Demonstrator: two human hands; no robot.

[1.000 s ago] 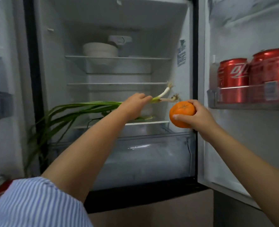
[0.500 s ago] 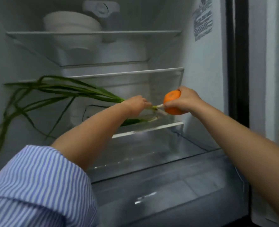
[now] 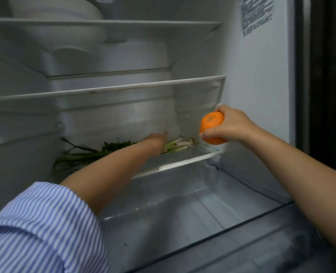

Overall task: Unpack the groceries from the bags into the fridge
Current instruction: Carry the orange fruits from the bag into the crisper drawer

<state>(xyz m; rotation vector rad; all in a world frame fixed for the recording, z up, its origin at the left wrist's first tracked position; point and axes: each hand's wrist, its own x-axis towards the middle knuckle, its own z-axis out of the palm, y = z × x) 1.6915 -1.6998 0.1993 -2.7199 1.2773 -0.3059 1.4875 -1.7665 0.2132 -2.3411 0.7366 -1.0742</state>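
The person reaches into an open white fridge with both bare arms. The left hand (image 3: 157, 141), on an arm with a blue-and-white striped sleeve (image 3: 39, 229) pushed up, lies deep on the lowest glass shelf (image 3: 180, 161), near the picture's centre. Its fingers point toward the back wall and rest over the bunch of long green spring onions (image 3: 88, 154); whether they curl round the stalks cannot be told, since the back of the hand hides them. The onions lie flat on that shelf, their white root ends (image 3: 181, 143) just at 3 o'clock from the left hand and their green leaves trailing off toward 9 o'clock.

The right hand (image 3: 232, 127), at 3 o'clock from the left hand, grips a round orange mandarin (image 3: 211, 128) with thumb below and fingers curled over the top. The fruit hangs above the right end of the same shelf, close to the fridge's right inner wall, apart from the onions.

At 12 o'clock, a white bowl (image 3: 54, 8) stands on the upper shelf (image 3: 104, 24). A printed label (image 3: 256, 14) is stuck on the right wall at 1 o'clock.
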